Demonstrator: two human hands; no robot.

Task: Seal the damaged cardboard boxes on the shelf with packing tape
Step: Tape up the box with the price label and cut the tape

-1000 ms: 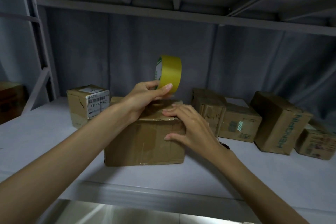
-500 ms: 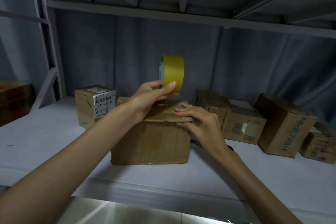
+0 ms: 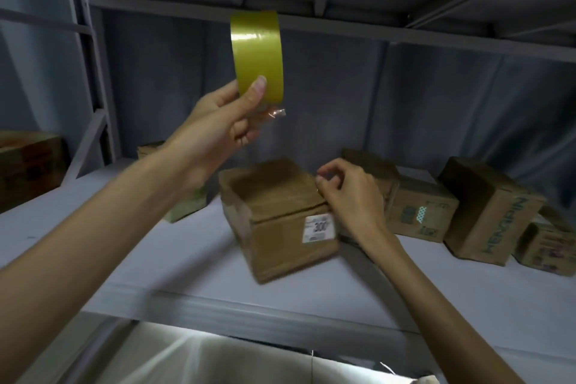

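Left hand [image 3: 218, 121] grips tape roll [image 3: 257, 54] above the box [image 3: 280, 215]; right hand [image 3: 349, 196] pinches at the box's top right edge.

Box: brown cardboard, creased, blurred, sits on the pale shelf [image 3: 156, 243] with one corner toward the camera; a white label [image 3: 319, 227] on its near face reads "300", the rest illegible. Roll: glossy yellow-green band, seen edge-on, core hidden; thumb on its face, fingers behind. A crumpled clear tape end [image 3: 277, 112] hangs under the roll; a faint strip toward the box is hard to make out. Right fingers curled at the flap edge; what they pinch cannot be made out. Left of the box, a small box [image 3: 187, 209] is mostly hidden by the left forearm. Right of it, more boxes, one printed "HENGPIN" [image 3: 492, 212], the last cut off at the frame edge.
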